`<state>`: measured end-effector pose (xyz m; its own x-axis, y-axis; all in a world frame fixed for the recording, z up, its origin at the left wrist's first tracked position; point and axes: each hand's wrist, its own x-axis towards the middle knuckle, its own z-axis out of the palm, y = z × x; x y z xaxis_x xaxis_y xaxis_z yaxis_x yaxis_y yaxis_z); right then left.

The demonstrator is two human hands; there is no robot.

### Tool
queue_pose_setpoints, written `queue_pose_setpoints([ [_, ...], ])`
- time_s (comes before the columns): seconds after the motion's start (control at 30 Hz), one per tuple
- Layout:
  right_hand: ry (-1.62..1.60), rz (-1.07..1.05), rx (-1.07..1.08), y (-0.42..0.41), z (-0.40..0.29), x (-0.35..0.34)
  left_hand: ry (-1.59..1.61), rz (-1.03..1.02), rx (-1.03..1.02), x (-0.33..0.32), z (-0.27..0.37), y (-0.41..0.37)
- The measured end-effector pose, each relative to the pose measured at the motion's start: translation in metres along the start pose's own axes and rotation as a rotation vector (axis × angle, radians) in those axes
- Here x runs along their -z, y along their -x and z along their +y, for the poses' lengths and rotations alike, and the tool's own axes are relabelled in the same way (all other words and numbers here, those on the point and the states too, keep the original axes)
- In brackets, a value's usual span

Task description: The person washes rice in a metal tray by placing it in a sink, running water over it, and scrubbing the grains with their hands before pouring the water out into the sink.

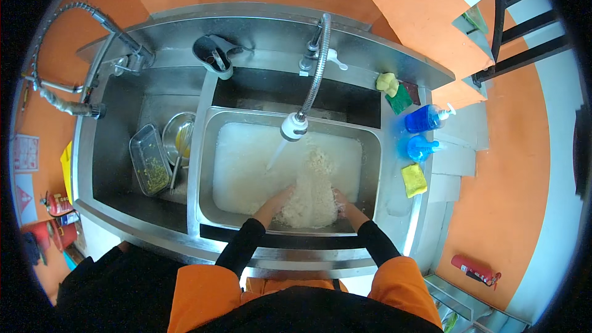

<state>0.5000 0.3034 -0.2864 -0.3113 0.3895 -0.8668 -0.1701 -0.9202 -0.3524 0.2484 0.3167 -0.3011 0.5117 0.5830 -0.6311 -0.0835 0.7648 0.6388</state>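
Note:
A deep rectangular steel pan (206, 166) sits in the right sink basin, holding cloudy white water (245, 162). A heap of pale wet grains, apparently rice (310, 201), rises above the water near the pan's front side. My left hand (281, 199) is at the heap's left flank, its fingers hidden in grains and water. Against the right flank is my right hand (341, 200), also partly sunk, fingers mostly hidden. A flexible tap with a white nozzle (294, 127) hangs over the pan, and a stream of water (276, 155) runs from it.
In the left basin are a clear plastic box with yellow-green bits (150, 162) and a metal bowl (173, 125) holding a whisk (180, 152). Blue pump bottles (422, 119), a yellow sponge (414, 180) and a green scouring pad (399, 100) line the right ledge. A dark-clothed person (125, 286) stands at left.

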Motion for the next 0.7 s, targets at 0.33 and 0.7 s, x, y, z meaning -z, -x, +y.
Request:
queue_pose_setpoints([
  [0.33,0.435,0.166,0.577,-0.006,-0.093,-0.079,-1.754,0.088,-0.278,-0.028,0.055,-0.034],
  [0.7,1.563,0.690,0.414,0.036,-0.098,-0.056,-1.378,0.527,-0.167,-0.054,0.114,0.026],
])
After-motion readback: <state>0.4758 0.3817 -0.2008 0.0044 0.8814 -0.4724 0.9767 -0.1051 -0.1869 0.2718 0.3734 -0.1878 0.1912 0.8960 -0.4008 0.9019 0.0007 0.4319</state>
